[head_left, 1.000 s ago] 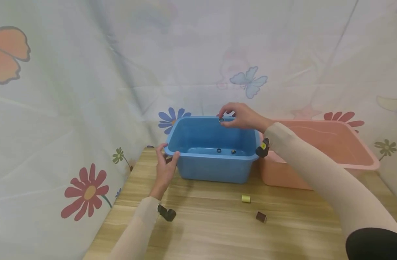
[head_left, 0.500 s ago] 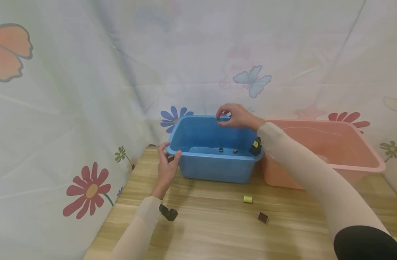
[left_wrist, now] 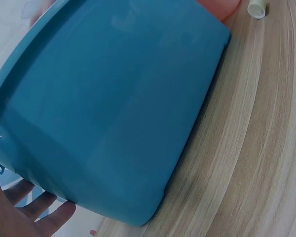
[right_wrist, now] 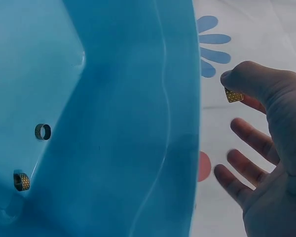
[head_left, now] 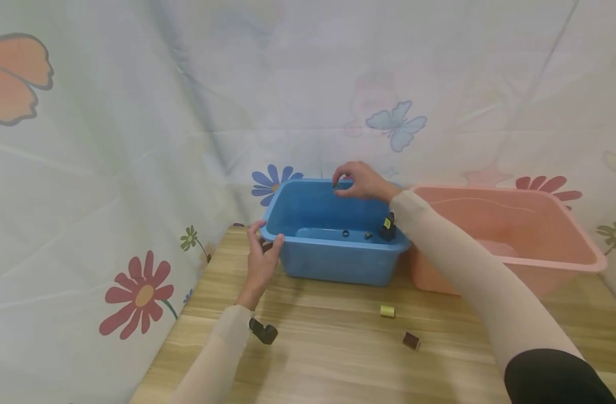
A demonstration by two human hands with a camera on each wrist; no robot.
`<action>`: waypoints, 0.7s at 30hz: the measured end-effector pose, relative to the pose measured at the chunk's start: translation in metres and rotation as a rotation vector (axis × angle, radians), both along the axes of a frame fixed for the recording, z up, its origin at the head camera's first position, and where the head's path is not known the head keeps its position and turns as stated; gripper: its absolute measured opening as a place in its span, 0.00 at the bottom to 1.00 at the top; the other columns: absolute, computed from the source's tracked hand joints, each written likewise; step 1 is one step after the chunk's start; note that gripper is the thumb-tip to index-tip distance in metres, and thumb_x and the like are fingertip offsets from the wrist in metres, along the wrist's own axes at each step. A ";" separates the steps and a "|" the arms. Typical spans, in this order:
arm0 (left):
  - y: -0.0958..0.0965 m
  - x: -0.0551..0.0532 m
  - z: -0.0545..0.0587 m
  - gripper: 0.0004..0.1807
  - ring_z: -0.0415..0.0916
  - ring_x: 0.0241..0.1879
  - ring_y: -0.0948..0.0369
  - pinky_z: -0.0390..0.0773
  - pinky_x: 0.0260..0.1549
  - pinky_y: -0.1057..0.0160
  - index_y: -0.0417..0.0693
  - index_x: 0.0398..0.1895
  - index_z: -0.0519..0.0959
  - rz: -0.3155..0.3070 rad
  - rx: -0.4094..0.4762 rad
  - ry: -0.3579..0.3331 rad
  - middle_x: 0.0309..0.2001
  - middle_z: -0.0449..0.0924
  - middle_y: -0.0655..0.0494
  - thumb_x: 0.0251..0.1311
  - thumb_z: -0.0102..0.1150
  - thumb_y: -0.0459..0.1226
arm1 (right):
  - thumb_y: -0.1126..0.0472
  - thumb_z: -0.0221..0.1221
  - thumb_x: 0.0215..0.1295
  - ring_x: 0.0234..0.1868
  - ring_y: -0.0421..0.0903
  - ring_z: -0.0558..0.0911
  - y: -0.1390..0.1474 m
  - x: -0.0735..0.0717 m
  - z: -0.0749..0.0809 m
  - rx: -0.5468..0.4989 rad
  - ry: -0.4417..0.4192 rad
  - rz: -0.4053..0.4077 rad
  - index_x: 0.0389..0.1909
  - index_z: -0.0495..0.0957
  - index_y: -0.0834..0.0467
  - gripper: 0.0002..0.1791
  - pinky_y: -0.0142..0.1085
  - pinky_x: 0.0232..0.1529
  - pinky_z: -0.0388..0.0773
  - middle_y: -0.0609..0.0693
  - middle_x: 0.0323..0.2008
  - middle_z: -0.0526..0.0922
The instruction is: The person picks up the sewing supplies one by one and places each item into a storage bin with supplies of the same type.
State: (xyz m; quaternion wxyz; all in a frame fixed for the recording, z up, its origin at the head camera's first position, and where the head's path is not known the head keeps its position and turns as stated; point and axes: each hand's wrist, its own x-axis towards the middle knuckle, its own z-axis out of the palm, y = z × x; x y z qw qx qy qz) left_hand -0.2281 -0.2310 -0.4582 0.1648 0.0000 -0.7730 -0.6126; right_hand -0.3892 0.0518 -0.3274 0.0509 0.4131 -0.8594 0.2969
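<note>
My right hand [head_left: 361, 180] is above the far rim of the blue plastic basin [head_left: 338, 264], pinching a small dimpled metal thimble ring [right_wrist: 233, 95] between thumb and forefinger. In the right wrist view its other fingers are spread apart. Two similar rings lie on the basin floor: a dark one [right_wrist: 43, 132] seen through its hole, and a gold-dotted one [right_wrist: 21, 181] nearby. My left hand [head_left: 261, 261] grips the basin's near left corner, with the thumb at the front rim. Several of its fingers [left_wrist: 56, 217] show against the outer side in the left wrist view.
A pink basin [head_left: 540, 262] stands right beside the blue one, partly behind my right arm. On the wooden table [head_left: 328, 348] in front lie a small yellow cylinder [head_left: 387, 311] and a dark brown one [head_left: 411, 340]. A printed curtain [head_left: 308, 84] hangs close behind.
My right hand has drifted a little left over the blue basin, still pinching the thimble ring. The left hand keeps its grip on the corner. The head view has turned slightly left.
</note>
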 end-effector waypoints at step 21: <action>0.001 0.001 0.001 0.33 0.75 0.61 0.44 0.76 0.57 0.42 0.69 0.71 0.54 0.025 -0.018 -0.009 0.68 0.69 0.41 0.71 0.59 0.55 | 0.53 0.70 0.64 0.74 0.55 0.61 -0.011 0.006 -0.009 0.060 -0.078 -0.049 0.68 0.75 0.54 0.32 0.59 0.73 0.52 0.53 0.72 0.70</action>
